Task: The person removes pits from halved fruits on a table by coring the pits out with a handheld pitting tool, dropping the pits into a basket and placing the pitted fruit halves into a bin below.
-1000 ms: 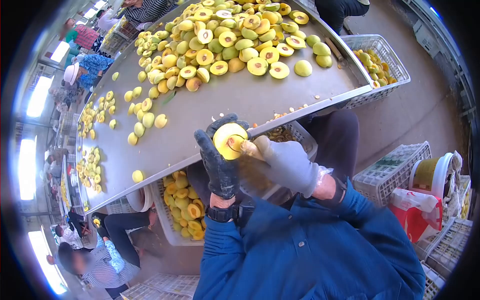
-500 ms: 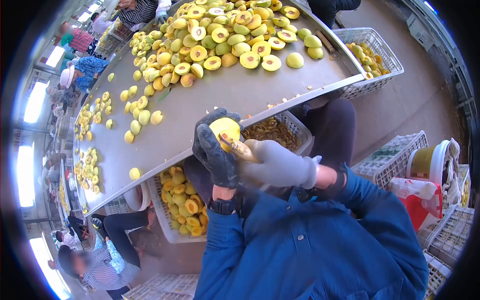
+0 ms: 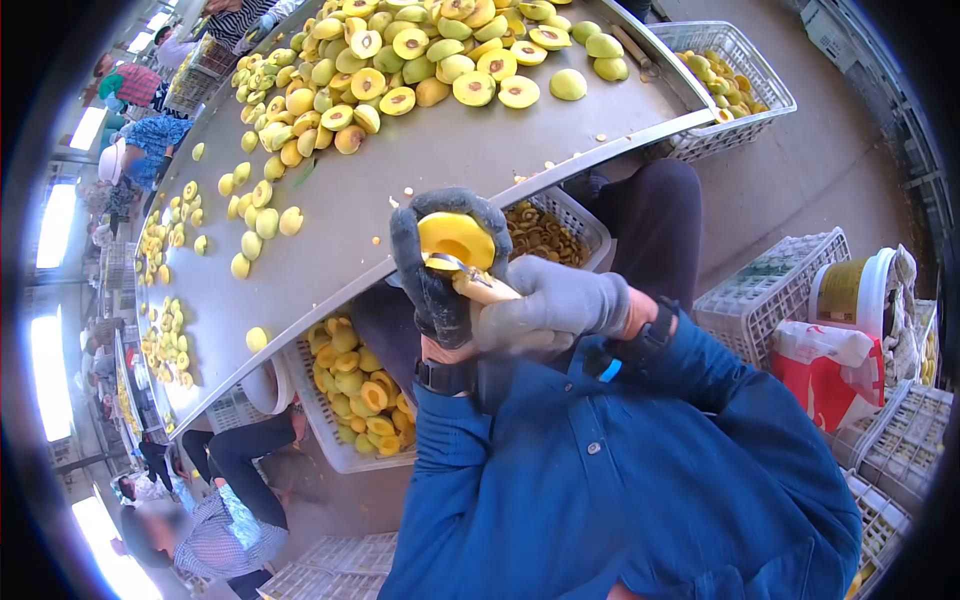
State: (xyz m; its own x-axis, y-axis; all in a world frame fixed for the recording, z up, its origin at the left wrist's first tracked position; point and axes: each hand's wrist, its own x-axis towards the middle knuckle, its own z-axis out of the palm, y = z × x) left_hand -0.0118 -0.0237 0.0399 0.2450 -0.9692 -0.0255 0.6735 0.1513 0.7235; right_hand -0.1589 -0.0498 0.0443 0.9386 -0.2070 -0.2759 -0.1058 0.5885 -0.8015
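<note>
My left hand [image 3: 436, 290], in a dark glove, wraps round a halved yellow fruit [image 3: 457, 240] whose cut face shows a smooth hollow. In a light grey glove, my right hand [image 3: 550, 305] grips a pitting tool [image 3: 484, 287] by its pale handle. The tool's curved metal end lies at the lower edge of the fruit half. Both hands are just off the near edge of the metal table [image 3: 370, 215], above my lap. On the table is a large pile of halved fruit [image 3: 410, 45], many halves with pits in them.
Below the table edge stand a crate of pitted halves [image 3: 350, 390] and a crate of pits and scraps [image 3: 540, 232]. Another fruit crate [image 3: 720, 80] is at the table's right end. Crates, a white bucket [image 3: 850, 290] and a red bag [image 3: 825, 375] stand right. Co-workers sit left.
The pit seen in the fruit half is gone, leaving a hollow. The tool has come from the fruit's middle to its lower edge. The whole view has shifted somewhat.
</note>
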